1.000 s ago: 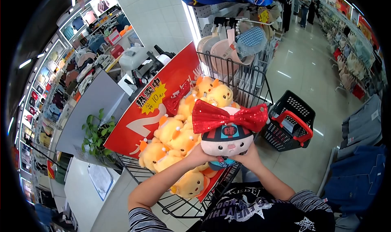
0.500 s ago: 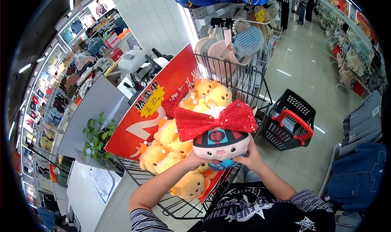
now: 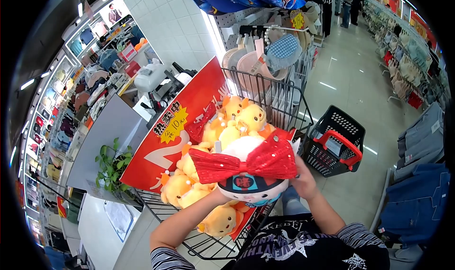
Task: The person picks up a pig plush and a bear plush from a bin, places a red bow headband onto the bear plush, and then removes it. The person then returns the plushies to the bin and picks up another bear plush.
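A plush doll with a white face, dark cap and large sequined red bow is held between my two hands above a wire basket. My left hand presses against the doll's left side, its fingertips hidden behind it. On the other side, my right hand grips the doll near the right end of the bow, fingers curled. The doll's face tips downward, so its mouth is out of sight. Below and behind it lie several yellow plush toys in the wire basket.
A red price sign stands along the basket's left side. On the floor at the right is a black shopping basket with a red handle. Hats hang behind, clothes racks line the right, and a potted plant stands left.
The doll has tipped forward, turning its face down and showing more of its white top. My right hand has moved up towards the bow's right end. The view has shifted slightly.
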{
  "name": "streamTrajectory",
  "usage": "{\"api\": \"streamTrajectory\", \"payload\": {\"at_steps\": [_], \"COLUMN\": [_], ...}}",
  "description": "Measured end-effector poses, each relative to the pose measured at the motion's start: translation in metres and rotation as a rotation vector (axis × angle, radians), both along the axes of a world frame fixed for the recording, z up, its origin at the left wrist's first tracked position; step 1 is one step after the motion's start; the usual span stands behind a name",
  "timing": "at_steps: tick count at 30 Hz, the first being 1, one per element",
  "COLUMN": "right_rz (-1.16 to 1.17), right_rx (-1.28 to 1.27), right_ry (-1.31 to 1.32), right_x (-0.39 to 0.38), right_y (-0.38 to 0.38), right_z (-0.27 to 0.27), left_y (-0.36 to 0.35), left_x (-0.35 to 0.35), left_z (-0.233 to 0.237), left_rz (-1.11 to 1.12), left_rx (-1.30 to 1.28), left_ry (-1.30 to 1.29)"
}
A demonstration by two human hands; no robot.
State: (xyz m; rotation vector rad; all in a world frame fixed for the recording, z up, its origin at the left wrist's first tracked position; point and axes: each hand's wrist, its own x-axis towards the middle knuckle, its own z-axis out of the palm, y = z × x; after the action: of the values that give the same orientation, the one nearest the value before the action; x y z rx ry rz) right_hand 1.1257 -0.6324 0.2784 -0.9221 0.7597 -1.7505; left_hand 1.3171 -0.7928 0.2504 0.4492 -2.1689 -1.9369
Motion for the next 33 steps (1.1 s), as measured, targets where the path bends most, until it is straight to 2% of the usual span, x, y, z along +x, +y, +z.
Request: {"api": "streamTrajectory", "payload": {"at_steps": [1, 2, 4, 6, 8, 9, 10, 12, 14, 17, 20, 22, 23, 24, 26, 28, 33], "right_rz": [-0.114, -0.210, -0.179, -0.225, -0.270, -0.341, -0.412, -0.457, -0.528, -0.539, -0.526, -0.633, -0.729, -0.729, -0.883, -0.945, -0.871], "right_rx": [0.052, 0.001, -0.019, -0.028, -0.043, -0.065, -0.084, -0.099, -0.110, -0.126, -0.181, -0.155, -0.157, -0.156, -0.242, -0.273, -0.443], "right_ry": [-0.027, -0.118, -0.167, -0.127, -0.084, 0.073, 0.229, 0.175, 0.291, 0.281, 0.254, 0.469, 0.529, 0.531, 1.050, 1.193, 1.191], "right_x": [-0.002, -0.001, -0.001, -0.009, -0.015, -0.018, -0.020, -0.020, -0.021, -0.022, -0.025, -0.027, -0.024, -0.024, -0.024, -0.017, -0.005], "right_y": [0.001, 0.000, -0.001, 0.000, 0.001, 0.002, 0.002, 0.005, 0.010, 0.016, 0.016, 0.016, 0.015, 0.014, 0.015, 0.016, 0.008], "right_z": [-0.005, -0.004, 0.032, 0.024, 0.022, 0.024, 0.024, 0.028, 0.028, 0.029, 0.031, 0.032, 0.036, 0.040, 0.046, 0.048, 0.048], "left_y": [0.000, 0.001, 0.003, 0.007, 0.010, 0.012, 0.013, 0.014, 0.018, 0.020, 0.021, 0.018, 0.017, 0.016, 0.016, 0.016, 0.014], "left_x": [0.001, 0.000, -0.004, -0.008, -0.011, -0.011, -0.012, -0.011, -0.009, -0.007, -0.008, -0.008, -0.008, -0.009, -0.008, -0.006, -0.006], "left_z": [0.005, 0.003, -0.002, -0.001, -0.002, 0.004, 0.006, 0.008, 0.012, 0.018, 0.016, 0.012, 0.011, 0.011, 0.010, 0.006, 0.003], "left_rz": [-0.112, -0.114, -0.207, -0.132, -0.107, -0.091, -0.094, -0.059, -0.032, 0.019, 0.062, 0.088, 0.115, 0.115, 0.145, 0.144, 0.157], "left_rx": [0.043, 0.050, -0.089, 0.081, 0.103, 0.242, 0.239, 0.343, 0.419, 0.516, 0.551, 0.493, 0.441, 0.443, 0.529, 0.530, 0.538], "left_ry": [-0.079, -0.081, -0.010, 0.016, 0.012, 0.028, 0.032, -0.048, -0.080, -0.190, -0.112, -0.113, -0.119, -0.117, -0.117, -0.140, -0.089]}}
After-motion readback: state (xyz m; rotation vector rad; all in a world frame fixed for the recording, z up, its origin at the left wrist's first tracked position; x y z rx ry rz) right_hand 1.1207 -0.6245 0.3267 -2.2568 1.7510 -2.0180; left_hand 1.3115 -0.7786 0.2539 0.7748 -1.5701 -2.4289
